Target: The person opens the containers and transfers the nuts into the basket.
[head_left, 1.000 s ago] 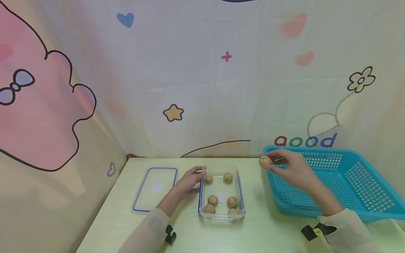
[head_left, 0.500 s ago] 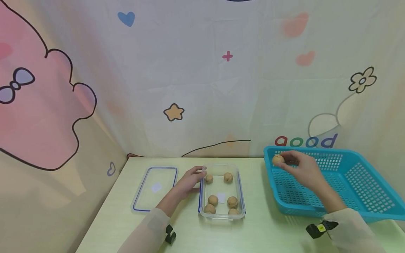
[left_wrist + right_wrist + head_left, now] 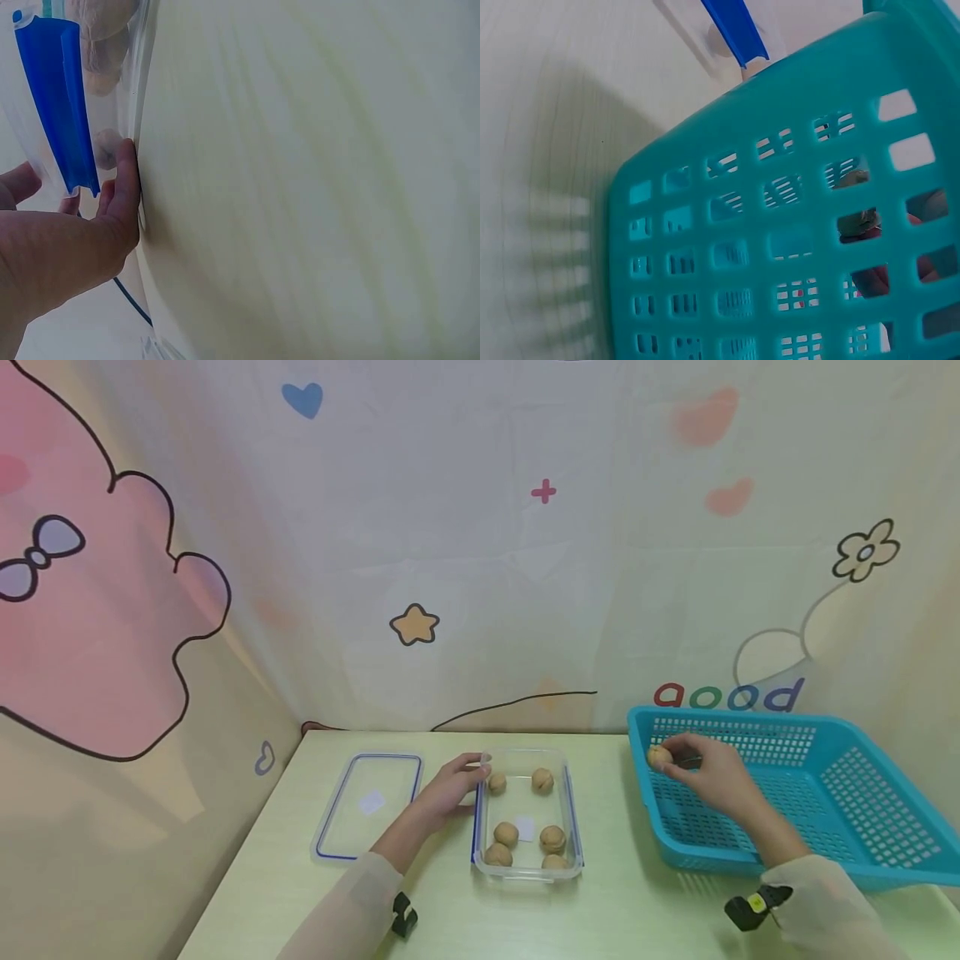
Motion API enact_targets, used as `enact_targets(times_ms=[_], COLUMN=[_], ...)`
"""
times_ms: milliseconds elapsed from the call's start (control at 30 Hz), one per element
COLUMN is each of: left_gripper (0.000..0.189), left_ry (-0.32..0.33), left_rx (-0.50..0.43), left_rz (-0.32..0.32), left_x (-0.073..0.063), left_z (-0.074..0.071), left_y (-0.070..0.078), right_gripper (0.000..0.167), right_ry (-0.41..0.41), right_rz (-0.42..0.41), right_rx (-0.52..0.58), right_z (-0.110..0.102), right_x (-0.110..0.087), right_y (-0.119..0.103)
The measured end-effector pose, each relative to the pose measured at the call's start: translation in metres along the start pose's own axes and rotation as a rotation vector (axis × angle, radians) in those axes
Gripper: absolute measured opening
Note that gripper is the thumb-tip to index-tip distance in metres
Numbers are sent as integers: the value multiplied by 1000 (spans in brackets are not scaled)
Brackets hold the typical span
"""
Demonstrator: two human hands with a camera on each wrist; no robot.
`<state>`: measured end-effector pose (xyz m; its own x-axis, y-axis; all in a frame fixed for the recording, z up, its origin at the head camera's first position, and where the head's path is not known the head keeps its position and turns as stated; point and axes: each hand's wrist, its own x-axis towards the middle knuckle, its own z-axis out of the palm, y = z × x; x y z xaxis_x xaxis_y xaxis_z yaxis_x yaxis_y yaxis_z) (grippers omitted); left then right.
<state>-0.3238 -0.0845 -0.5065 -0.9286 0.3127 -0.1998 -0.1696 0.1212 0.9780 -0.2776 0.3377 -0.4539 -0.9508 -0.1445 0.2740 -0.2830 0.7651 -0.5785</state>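
In the head view, my right hand (image 3: 708, 772) pinches a walnut (image 3: 659, 757) between thumb and fingertips. It holds the walnut inside the left end of the blue plastic basket (image 3: 663, 852); the right wrist view shows the nut and fingers partly hidden behind the perforated wall. My left hand (image 3: 447, 791) lies against the back left side of a clear food container (image 3: 525, 873), fingertips at its rim. Several walnuts (image 3: 552, 838) sit inside that container, grouped at the back and front. A blue latch (image 3: 56, 97) hangs down beside my left fingers in the left wrist view.
A clear lid with a blue seal (image 3: 372, 839) lies flat on the pale table (image 3: 420, 910), left of the container. A printed cloth (image 3: 480, 568) hangs behind the table. The basket's wall rises between the container and my right hand.
My right hand has carried the walnut rightward from over the basket's left rim, then lowered it into the basket. The left hand and container stay in place.
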Motion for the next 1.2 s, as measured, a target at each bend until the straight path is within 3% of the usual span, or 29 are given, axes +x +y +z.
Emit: enact_targets(times_ms=[600,833,1033,1200], left_gripper=[54,54,52,52], left_ry=[-6,1,-4,1], left_rx=[11,11,2,-2], left_rz=[9,13,17,15], left_x=[1,1,-1,-2], left_z=[-1,-1,0,1], left_y=[-1,-2,-2,-1], right_gripper=[38,44,40,37], right_ry=[-26,-22,14,77], right_rz=[14,15,-8,-38], right_rx=[-19,-21,-31,-28], right_z=[1,0,-2,-1], right_x=[-1,-2,-3,-3], right_y=[0,0,-4,-25])
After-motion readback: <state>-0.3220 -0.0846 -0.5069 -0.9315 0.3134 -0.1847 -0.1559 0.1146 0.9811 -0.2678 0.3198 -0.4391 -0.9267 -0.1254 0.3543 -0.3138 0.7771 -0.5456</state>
